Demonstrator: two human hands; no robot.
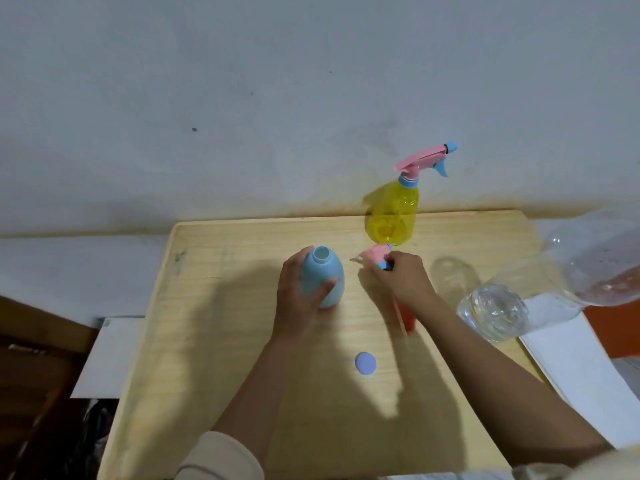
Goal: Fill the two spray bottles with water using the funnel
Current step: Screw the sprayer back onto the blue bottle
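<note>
From the head view, your left hand [298, 287] is wrapped round the belly of the blue spray bottle [323, 278], which stands upright mid-table [221, 258] with its neck open. Your right hand [403, 276] pinches the pink and blue spray head [375, 255] just beside it, thin dip tube trailing under your wrist. The blue spray bottle looks like light, thin plastic, so it will likely tip easily while empty and dent if squeezed; hold it low on the body. It should grow heavier and possibly slick once wet. The yellow spray bottle [393, 216] stands at the far edge, trigger head on; take it by the neck collar to unscrew. Count two spray bottles, one loose spray head, one round cap [365, 363] and at least one clear plastic bottle [495, 311] at your right. A red thing [408, 319] half hidden under your right wrist may be the funnel; you cannot tell.
</note>
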